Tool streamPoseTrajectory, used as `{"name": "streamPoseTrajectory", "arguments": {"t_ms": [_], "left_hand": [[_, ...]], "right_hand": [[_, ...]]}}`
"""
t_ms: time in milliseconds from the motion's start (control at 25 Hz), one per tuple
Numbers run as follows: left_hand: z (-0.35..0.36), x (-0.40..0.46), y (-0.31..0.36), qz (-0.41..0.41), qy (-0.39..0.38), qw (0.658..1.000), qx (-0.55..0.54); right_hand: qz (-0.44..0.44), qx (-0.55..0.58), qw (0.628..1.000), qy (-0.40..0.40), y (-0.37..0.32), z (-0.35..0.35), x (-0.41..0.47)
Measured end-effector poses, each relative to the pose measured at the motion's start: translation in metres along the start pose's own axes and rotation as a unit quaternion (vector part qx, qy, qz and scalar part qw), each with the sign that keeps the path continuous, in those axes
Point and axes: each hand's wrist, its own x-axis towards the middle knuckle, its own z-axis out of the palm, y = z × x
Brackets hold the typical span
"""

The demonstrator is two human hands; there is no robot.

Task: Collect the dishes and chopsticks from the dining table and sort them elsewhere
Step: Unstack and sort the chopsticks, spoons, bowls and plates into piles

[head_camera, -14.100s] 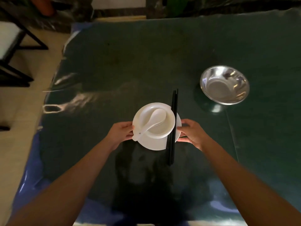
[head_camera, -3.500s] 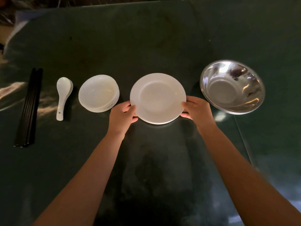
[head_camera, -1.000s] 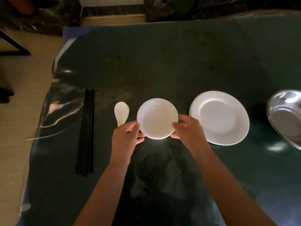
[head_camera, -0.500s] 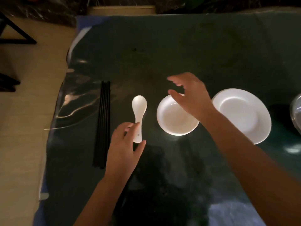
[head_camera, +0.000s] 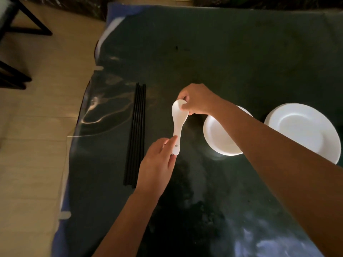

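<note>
Spoon: a white ceramic spoon [head_camera: 178,125] is lying lengthwise on the dark tabletop [head_camera: 232,58], bowl end away from the person, between the chopsticks and the small dish.
Left hand: the left hand [head_camera: 157,164] is pinching the handle end of the spoon between thumb and fingers.
Right hand: the right hand [head_camera: 196,101] is curling its fingers over the spoon's bowl end, gripping it.
Chopsticks: black chopsticks [head_camera: 136,134] are lying bundled in parallel, left of the spoon and apart from it.
Small dish: a white small dish [head_camera: 217,138] is sitting right of the spoon, partly hidden under the right forearm.
Plate: a white plate [head_camera: 304,128] is resting further right, just beside the small dish.
</note>
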Motion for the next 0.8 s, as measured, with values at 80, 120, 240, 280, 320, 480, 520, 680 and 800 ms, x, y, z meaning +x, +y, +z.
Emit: {"name": "streamPoseTrajectory", "arguments": {"t_ms": [80,120,240,280,320,480,520,680,800], "left_hand": [[-0.001,0.003,-0.001,-0.012,-0.004,1.000,-0.010],[-0.002,0.005,-0.001,-0.015,-0.009,1.000,-0.016],[-0.010,0.002,0.000,-0.012,0.000,0.999,-0.029],[-0.016,-0.001,-0.002,-0.019,0.029,0.999,-0.025],[-0.022,-0.005,-0.005,-0.040,0.069,0.997,-0.015],[-0.046,-0.022,-0.025,-0.215,0.096,0.968,0.081],[-0.048,-0.027,-0.027,-0.252,0.053,0.961,0.099],[-0.043,-0.036,-0.025,-0.272,-0.001,0.959,0.081],[-0.039,-0.032,-0.021,-0.267,0.014,0.961,0.071]], "right_hand": [[0.007,-0.007,1.000,0.006,-0.002,0.001,0.002],[0.011,-0.008,1.000,0.000,-0.002,0.000,0.002],[0.021,-0.025,0.999,-0.041,-0.002,-0.006,0.004],[0.025,-0.033,0.999,-0.031,-0.003,-0.008,0.005],[0.033,-0.034,0.999,0.003,-0.005,-0.010,0.007],[0.007,0.025,0.993,0.111,-0.024,-0.007,0.027],[-0.018,0.021,0.995,0.093,-0.031,-0.004,0.033],[-0.065,-0.053,0.996,0.034,-0.061,0.015,0.058],[-0.066,-0.073,0.993,0.058,-0.076,0.026,0.070]]}}
